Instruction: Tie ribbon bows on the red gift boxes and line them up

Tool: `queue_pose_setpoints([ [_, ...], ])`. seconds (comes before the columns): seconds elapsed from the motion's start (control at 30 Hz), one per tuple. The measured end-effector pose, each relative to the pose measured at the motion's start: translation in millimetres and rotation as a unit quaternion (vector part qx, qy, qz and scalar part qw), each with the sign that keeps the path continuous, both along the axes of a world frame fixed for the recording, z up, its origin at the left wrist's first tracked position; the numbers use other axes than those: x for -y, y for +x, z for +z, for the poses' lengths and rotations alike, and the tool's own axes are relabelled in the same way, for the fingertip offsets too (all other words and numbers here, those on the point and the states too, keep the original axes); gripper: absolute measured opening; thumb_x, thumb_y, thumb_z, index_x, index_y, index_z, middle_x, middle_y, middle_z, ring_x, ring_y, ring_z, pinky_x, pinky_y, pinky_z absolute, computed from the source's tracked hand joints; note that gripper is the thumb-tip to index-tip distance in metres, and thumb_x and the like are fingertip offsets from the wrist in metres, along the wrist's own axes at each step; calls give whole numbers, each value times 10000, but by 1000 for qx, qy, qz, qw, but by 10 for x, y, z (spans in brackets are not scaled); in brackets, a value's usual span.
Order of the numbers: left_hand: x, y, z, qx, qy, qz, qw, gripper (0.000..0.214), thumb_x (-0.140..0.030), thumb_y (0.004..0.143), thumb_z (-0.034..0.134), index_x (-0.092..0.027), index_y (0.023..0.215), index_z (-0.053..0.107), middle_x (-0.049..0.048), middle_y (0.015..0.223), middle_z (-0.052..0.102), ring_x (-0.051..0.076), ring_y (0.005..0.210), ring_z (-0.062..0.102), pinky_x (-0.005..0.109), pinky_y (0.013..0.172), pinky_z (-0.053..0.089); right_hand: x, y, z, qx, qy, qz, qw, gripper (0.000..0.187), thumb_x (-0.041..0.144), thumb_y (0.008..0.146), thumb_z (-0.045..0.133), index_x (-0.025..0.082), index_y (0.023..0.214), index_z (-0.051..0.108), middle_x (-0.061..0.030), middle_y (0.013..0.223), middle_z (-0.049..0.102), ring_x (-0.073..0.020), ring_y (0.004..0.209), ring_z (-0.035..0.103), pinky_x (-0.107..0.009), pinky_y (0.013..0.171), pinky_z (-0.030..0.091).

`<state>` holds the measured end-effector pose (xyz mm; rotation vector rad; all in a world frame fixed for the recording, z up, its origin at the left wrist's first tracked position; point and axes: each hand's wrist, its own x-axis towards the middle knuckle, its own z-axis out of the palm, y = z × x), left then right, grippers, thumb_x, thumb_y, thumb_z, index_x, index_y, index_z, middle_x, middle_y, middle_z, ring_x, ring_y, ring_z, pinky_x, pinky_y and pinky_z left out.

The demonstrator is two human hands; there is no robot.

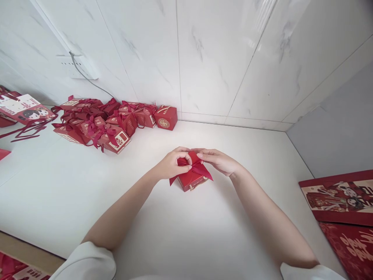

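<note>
A small red gift box [190, 179] stands on the white table [186, 233] in the middle of the view, with a dark red ribbon [198, 168] tied in a bow on top. My left hand [172, 163] is closed, pinching the bow's left loop. My right hand [218, 160] pinches the ribbon on the right side of the bow. Both hands meet just above the box. A small gold trim hangs at the box's front edge.
A pile of several finished red boxes with ribbons [107, 120] lies at the back left against the marble wall. Printed red flat cards [340, 196] lie at the right edge, and another [25, 109] at the far left. A wall socket with a cable [77, 68] is above the pile.
</note>
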<state>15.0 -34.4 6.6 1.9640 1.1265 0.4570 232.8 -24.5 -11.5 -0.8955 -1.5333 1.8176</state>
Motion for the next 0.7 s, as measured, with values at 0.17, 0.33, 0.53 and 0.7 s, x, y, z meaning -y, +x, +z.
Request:
queue_pose_setpoints([
  [0.17,8,39,-35,7,-20,8,1000,109,-253,732,559,-212,812,619,41,1233,521,226,1077,573,356,877,513,3,-96,-61,16,-7,-39,999,373,566,760,630,204,787,716,-61,1171,628,-247,1119,525,-392,993,350],
  [0.33,7,20,20,8,-17,-7,1000,130,-283,743,555,-209,831,615,52,1205,540,225,1049,578,358,863,515,21,-160,-53,22,5,-51,998,390,575,763,616,200,805,714,-65,1111,649,-239,1077,547,-380,972,362],
  [0.53,7,-134,238,-22,-7,-34,999,251,-394,845,510,-265,1033,615,40,1316,490,214,1156,522,289,799,510,28,59,79,110,75,-75,988,386,575,842,515,217,920,637,-41,1055,656,-197,969,579,-355,891,419],
  [0.7,65,-47,222,-39,52,22,998,228,-432,812,566,-237,903,642,40,1297,501,228,1157,523,324,853,502,116,254,237,311,79,-13,947,483,649,820,479,206,711,637,-60,781,675,-203,735,602,-333,703,443],
])
